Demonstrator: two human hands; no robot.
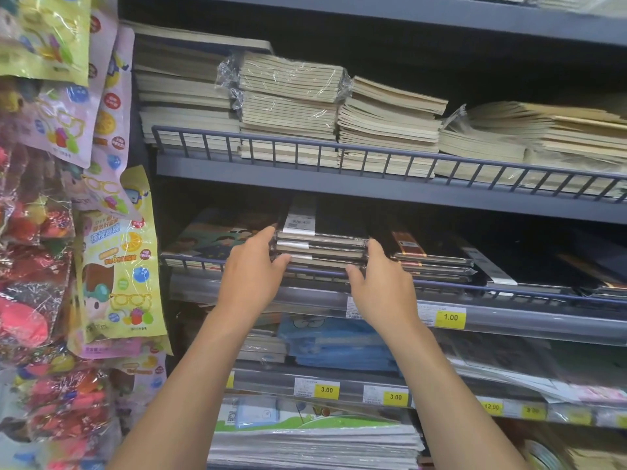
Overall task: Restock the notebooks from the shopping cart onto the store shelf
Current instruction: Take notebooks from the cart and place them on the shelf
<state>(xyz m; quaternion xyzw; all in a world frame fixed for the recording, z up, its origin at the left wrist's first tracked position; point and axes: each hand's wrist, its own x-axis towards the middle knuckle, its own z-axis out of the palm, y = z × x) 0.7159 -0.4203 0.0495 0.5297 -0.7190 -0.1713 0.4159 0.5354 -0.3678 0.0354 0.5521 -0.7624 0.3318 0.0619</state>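
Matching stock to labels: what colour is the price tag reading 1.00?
Yellow with dark digits; the price tag shows best in the head view.

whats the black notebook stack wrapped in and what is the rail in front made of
The black notebook stack looks wrapped in clear glossy plastic film: glare streaks and crinkled edges show. The rail is probably thin metal wire painted matte blue-grey, going by its slim bars.
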